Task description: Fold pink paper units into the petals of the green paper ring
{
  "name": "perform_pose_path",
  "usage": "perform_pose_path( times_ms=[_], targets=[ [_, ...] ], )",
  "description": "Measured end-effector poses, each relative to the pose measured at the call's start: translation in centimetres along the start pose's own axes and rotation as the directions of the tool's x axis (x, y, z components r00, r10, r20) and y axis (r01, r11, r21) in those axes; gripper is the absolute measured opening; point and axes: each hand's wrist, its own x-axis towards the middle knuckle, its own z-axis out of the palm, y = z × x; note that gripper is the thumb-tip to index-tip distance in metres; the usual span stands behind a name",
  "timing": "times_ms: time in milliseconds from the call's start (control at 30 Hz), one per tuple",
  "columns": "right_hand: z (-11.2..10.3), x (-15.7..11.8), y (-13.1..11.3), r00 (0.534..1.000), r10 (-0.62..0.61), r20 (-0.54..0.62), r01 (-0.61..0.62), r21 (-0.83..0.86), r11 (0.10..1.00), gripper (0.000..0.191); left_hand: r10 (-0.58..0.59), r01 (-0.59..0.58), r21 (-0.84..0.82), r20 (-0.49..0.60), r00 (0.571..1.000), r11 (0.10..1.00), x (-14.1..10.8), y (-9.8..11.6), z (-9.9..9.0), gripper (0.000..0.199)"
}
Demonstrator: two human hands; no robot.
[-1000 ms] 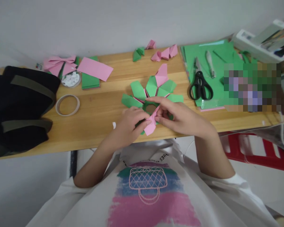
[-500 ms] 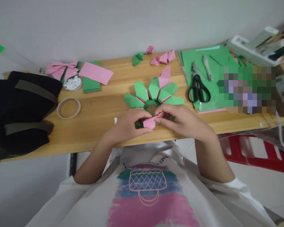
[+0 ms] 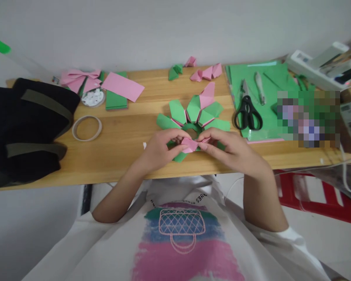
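Here's the pink folded paper piece (image 3: 189, 145), right over the near side of the green paper wreath (image 3: 194, 108), pinched from both ends! The left hand (image 3: 159, 149) has its end between thumb and fingers; the right hand (image 3: 233, 150) nips the other, thumb nearest the wearer. Whether the piece touches the wreath, I can't tell. On the wreath's far side, a pink paper petal (image 3: 207, 95) sticks up among the green ones. Beyond the wreath, a green folded piece (image 3: 175, 72) and several pink folded pieces (image 3: 207, 73) sit near the wall. Right of the wreath, black-handled scissors (image 3: 248, 114) lie on green paper sheets (image 3: 232, 76). Over to the wreath's left, it's a flat tape ring (image 3: 87, 139) on the wooden table (image 3: 128, 152), and behind that a pink paper rectangle (image 3: 123, 86) across a green paper stack (image 3: 116, 105), a round dish of white bits (image 3: 93, 97) and a pink paper bow (image 3: 80, 75). Farthest left, black fabric (image 3: 32, 115) sprawls over the edge.
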Motion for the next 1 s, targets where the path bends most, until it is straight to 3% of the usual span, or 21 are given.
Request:
perform_pose_path(
  times_ms=[167,300,567,700,1000],
  targets=[
    [0.2,-0.9,-0.7,0.997,-0.046,-0.059,0.044,-0.043,0.998,0.009,0.212,-0.211,0.02,-0.019,0.977,0.977,-0.1,0.0,0.1,0.009],
    [1.2,-2.2,-1.6,0.972,-0.112,-0.206,0.072,-0.193,0.979,0.01,0.357,-0.357,0.042,0.017,0.934,0.933,-0.3,0.3,0.1,0.018],
    [4.0,-4.5,-2.0,0.894,-0.045,-0.446,-0.107,-0.309,0.945,0.014,0.4,-0.405,0.05,0.078,0.913,0.913,0.1,0.4,0.5,0.03],
    [4.5,-4.7,-1.6,0.879,-0.063,-0.472,-0.125,-0.356,0.926,0.025,0.42,-0.428,0.077,0.1,0.902,0.9,0.3,0.5,0.6,0.03],
    [4.6,-4.5,-1.5,0.88,-0.054,-0.471,-0.133,-0.354,0.926,0.025,0.452,-0.458,0.081,0.084,0.888,0.885,0.2,0.3,0.6,0.029]
  ],
)
